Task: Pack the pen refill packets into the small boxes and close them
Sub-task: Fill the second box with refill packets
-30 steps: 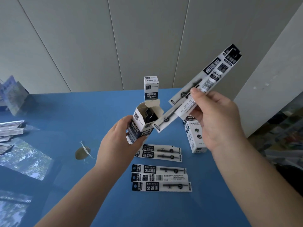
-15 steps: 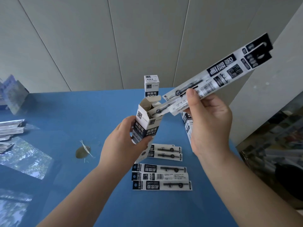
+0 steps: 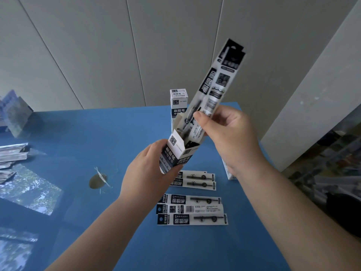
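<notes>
Left hand (image 3: 148,173) wrapped round open small box (image 3: 175,153), held above blue table (image 3: 97,133), mouth tilted up-right, flaps open. Right hand (image 3: 228,137) pinching refill packets (image 3: 213,89) near lower end. Packet long axis steep, leaning up-right, roughly in line with box mouth; lower tip at or just inside opening, exact depth hard to tell. Probably needs push down-left along that axis. Five more packets (image 3: 193,210) flat on table below hands. Closed box (image 3: 178,102) upright behind.
</notes>
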Demonstrator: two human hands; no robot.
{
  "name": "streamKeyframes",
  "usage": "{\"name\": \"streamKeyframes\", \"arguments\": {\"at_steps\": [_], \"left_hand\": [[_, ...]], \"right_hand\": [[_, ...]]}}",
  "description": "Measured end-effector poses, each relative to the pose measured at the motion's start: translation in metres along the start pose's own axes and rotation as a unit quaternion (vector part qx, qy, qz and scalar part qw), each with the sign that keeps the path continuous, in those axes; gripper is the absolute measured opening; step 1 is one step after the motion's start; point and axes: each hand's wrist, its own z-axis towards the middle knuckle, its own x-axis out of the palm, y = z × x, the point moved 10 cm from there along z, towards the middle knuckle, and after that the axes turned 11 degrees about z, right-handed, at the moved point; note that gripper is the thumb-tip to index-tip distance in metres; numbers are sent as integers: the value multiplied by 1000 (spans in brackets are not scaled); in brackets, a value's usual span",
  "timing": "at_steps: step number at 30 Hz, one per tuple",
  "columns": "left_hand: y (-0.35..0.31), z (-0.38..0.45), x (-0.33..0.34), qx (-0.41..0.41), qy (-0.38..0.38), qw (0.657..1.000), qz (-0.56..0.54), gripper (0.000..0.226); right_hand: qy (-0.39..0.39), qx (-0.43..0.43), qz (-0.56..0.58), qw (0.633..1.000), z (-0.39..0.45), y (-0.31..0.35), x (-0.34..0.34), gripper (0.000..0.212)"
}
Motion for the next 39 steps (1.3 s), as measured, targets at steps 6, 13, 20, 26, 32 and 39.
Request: {"name": "streamKeyframes", "arguments": {"at_steps": [6, 13, 20, 26, 32, 39], "left_hand": [[-4, 1, -2, 16, -18, 999, 27, 57], [-3, 0, 2, 19, -15, 999, 34, 57], [-2, 1, 3, 10, -19, 1000, 10, 56], [0, 3, 7, 0, -10, 1000, -4, 55], [-9, 4, 8, 21, -11, 999, 29, 55], [-10, 7, 5, 16, -18, 999, 21, 54]], "right_hand": [[22, 52, -66, 996, 10, -8, 1, 10], [31, 37, -57, 997, 10, -1, 1, 12], [70, 85, -57, 992, 11, -15, -4, 4], [97, 75, -89, 988, 14, -7, -7, 17], [119, 89, -160, 976, 18, -6, -1, 8], [102, 73, -159, 979, 16, -3, 3, 4]]}}
